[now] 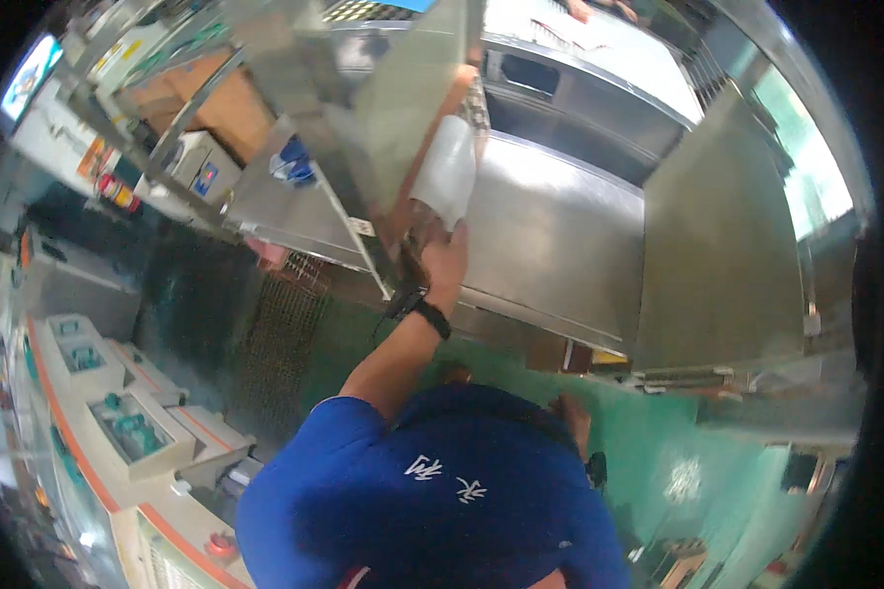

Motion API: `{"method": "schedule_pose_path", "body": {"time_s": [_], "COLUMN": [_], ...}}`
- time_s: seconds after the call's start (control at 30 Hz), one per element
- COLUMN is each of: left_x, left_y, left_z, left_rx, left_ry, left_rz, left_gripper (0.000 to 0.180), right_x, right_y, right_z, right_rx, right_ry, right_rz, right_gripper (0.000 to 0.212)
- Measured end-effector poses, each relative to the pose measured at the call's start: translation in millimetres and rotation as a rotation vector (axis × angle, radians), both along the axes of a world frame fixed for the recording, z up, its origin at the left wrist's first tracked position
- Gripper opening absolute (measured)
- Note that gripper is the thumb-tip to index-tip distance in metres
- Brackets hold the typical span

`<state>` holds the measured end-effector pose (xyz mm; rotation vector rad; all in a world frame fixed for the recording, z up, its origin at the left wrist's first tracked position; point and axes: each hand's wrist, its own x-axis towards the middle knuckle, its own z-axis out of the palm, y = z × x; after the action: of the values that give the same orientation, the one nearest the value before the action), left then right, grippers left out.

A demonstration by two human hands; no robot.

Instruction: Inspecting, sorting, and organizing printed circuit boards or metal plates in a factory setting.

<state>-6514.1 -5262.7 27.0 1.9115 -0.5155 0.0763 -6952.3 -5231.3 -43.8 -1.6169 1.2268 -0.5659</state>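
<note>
My left hand (445, 257), with a black band on its wrist, reaches forward to a steel workbench. Its fingers are closed at the lower end of a white translucent package (447, 172). This long package leans beside an upright metal panel (411, 98); brown material shows around its lower end, and what exactly it is I cannot make out. My right hand (575, 417) hangs low by my right side, away from the bench. Its fingers are blurred, and nothing is plainly seen in them.
The steel bench top (550, 231) stretches to the right, up to another upright panel (722, 231). A blue crumpled cloth (292, 162) lies left of the near panel. Another person's hand (580, 10) shows at the far side. The floor (658, 442) is green.
</note>
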Motion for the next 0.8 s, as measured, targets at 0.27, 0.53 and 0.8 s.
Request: {"method": "schedule_pose_path", "body": {"time_s": [0.27, 0.53, 0.8], "left_x": [-10, -165, -178], "left_y": [-20, 61, 106], "left_z": [47, 167, 148], "left_rx": [0.232, -0.404, -0.442], "left_ry": [-0.255, 1.082, 1.613], "left_rz": [-0.251, -0.998, -0.783], "left_gripper": [0.031, 0.034, 0.028], "right_x": [26, 85, 37], "right_y": [-14, -36, -52], "right_z": [65, 159, 202], "right_rx": [0.309, -0.553, -1.044], "right_ry": [-0.081, -0.159, 0.024], "right_rz": [-0.009, -0.056, 0.152], "right_gripper": [0.029, 0.039, 0.035]}}
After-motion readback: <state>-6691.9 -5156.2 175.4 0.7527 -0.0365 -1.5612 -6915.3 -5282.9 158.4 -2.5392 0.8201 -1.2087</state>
